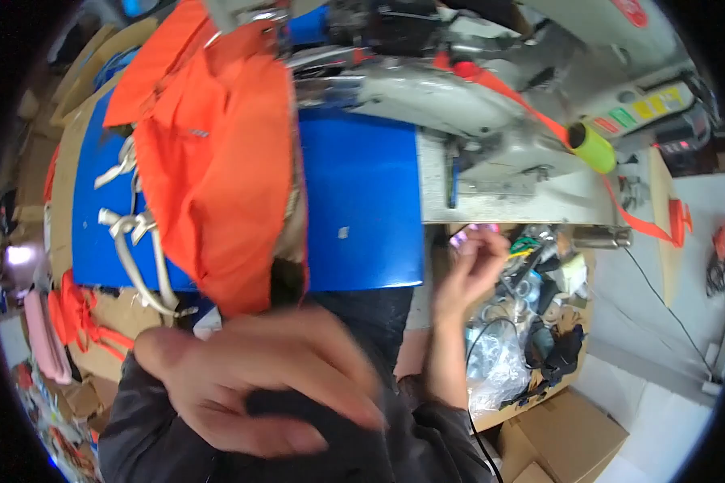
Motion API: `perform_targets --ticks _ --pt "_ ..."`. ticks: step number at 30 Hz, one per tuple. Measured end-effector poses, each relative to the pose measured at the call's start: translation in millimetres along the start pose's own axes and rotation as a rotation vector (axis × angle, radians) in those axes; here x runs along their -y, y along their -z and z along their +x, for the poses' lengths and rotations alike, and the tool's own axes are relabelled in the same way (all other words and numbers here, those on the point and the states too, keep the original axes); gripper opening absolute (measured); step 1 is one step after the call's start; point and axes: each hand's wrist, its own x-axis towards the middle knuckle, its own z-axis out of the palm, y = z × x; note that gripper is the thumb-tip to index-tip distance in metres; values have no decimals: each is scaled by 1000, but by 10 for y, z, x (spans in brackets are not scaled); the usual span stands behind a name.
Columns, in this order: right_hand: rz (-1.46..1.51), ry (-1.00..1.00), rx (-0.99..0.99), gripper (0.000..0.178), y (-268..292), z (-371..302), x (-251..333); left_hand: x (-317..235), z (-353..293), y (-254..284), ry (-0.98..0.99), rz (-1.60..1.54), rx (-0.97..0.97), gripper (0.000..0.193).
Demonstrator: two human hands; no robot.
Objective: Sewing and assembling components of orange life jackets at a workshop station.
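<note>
Close to the camera, my left hand is raised in front of my dark jacket, blurred by motion. Its thumb and fingers curve apart with nothing seen between them. My right hand is over the front edge of the machine table, above a box of loose items. Its fingers are bent together around small pinkish-purple bits that I cannot make out. Beyond my left hand, a bright orange fabric piece drapes over a blue board. Knotted off-white straps lie at its left.
A pale sewing machine stands at the back. An orange strap runs through a yellow-green tube. The box at right holds plastic bags and scraps. A cardboard box sits lower right; a thin black cable hangs near my right forearm.
</note>
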Motion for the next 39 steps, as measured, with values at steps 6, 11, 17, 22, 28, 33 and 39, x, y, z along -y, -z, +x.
perform_targets --ticks 6,11,17,22,28,33,39 --pt "-1084 -260 80 52 965 -255 -1569 309 405 -554 -429 -1079 -39 23" --pt "-1445 -313 350 62 1108 -306 -2199 112 511 -243 -4 -782 192 19" --pt "-1414 -291 375 64 833 -160 -2302 165 378 -377 148 -1004 69 18" --pt "-1371 -359 353 68 868 -190 -2299 105 574 -300 121 -912 173 18" --pt "-1401 -397 398 71 833 -198 -2325 177 466 -306 125 -982 251 19" --pt "-1372 -344 336 68 846 -231 -2446 121 568 -296 70 -935 213 20" --pt "-1333 -341 333 71 891 -223 -2399 163 439 -315 78 -954 249 25"
